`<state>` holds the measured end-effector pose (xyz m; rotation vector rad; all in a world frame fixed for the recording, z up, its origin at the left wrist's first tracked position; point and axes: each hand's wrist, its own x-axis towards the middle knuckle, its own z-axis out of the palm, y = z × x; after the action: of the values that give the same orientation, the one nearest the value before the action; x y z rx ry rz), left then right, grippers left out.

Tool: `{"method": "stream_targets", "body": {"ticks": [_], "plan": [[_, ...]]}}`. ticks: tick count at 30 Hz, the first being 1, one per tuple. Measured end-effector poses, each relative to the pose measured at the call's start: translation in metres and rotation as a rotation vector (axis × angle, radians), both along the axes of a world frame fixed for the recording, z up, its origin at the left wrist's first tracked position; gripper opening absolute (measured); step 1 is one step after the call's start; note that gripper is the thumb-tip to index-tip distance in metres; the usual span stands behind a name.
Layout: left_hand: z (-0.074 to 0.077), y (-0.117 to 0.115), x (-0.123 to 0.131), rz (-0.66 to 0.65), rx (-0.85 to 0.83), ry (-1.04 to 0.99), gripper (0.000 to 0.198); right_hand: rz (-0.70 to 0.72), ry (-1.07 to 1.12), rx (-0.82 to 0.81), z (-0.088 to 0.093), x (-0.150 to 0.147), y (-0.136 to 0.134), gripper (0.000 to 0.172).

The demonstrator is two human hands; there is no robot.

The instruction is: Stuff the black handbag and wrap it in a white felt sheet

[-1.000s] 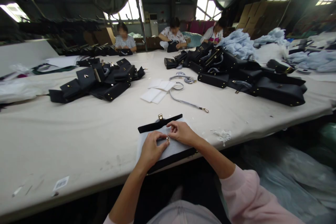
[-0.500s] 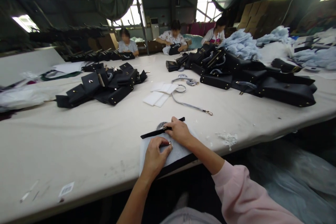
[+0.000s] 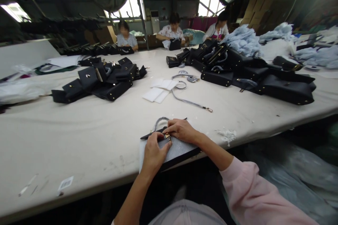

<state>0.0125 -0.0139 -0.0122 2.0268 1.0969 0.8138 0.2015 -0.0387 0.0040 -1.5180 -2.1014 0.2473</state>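
A black handbag [image 3: 182, 159] lies at the table's front edge, its front covered by a pale protective sheet [image 3: 182, 149]. Its wrapped handle [image 3: 159, 122] arches up behind the dark flap [image 3: 148, 135]. Near the middle of the bag sits a gold-coloured clasp [image 3: 167, 135]. My left hand [image 3: 154, 153] is closed at the clasp, thumb and fingers on either side of its lower part. From the right, my right hand [image 3: 182, 130] is closed on the flap with fingertips at the top of the clasp. The fingers partly hide the clasp.
Piles of black bags lie at left [image 3: 111, 81] and right [image 3: 253, 74]. White foam sheets [image 3: 160, 91] and a wrapped strap [image 3: 190, 102] with a hook lie ahead. White scraps [image 3: 227, 136] are at right. Across the table, several co-workers [image 3: 171, 33] handle bags.
My right hand has brought the flap down towards me, so its gold clasp part now meets the piece at my left hand. The handle now stands up more visibly behind the flap.
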Motion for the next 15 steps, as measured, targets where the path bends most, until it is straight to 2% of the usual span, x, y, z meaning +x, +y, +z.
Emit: {"method": "stream_targets", "body": {"ticks": [8, 15], "plan": [[-0.003, -0.006, 0.002, -0.03, -0.02, 0.021, 0.028, 0.054, -0.139, 0.032, 0.0, -0.004, -0.018, 0.016], [-0.005, -0.017, -0.002, -0.049, 0.106, 0.034, 0.017, 0.034, -0.191, -0.03, 0.006, -0.015, -0.04, 0.021]]}}
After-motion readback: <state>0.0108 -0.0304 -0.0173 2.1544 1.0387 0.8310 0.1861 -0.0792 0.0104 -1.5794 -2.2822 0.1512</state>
